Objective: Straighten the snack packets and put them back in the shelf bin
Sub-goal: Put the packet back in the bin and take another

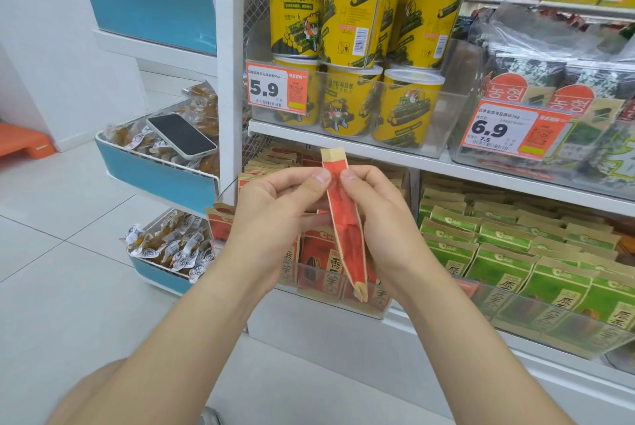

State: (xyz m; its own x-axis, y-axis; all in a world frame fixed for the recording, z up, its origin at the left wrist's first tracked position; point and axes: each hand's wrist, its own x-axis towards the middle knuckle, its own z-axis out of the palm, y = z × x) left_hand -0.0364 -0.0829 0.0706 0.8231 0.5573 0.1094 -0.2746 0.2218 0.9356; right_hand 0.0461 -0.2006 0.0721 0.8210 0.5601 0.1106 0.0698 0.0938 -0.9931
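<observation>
A red and tan snack packet (344,218) is held edge-on and upright in front of the lower shelf. My left hand (275,218) pinches its left side with the thumb near the top. On the other side, my right hand (381,218) grips it, thumb opposite. Behind and below the hands stands a clear shelf bin (330,301) filled with several more red packets (318,266), some leaning.
Green packets (508,253) fill the bin to the right. Yellow tubs (347,57) sit on the shelf above, with dark seaweed packs (549,88) at right. A phone (180,136) lies on a blue side bin (154,177) at left. White floor tiles lie below.
</observation>
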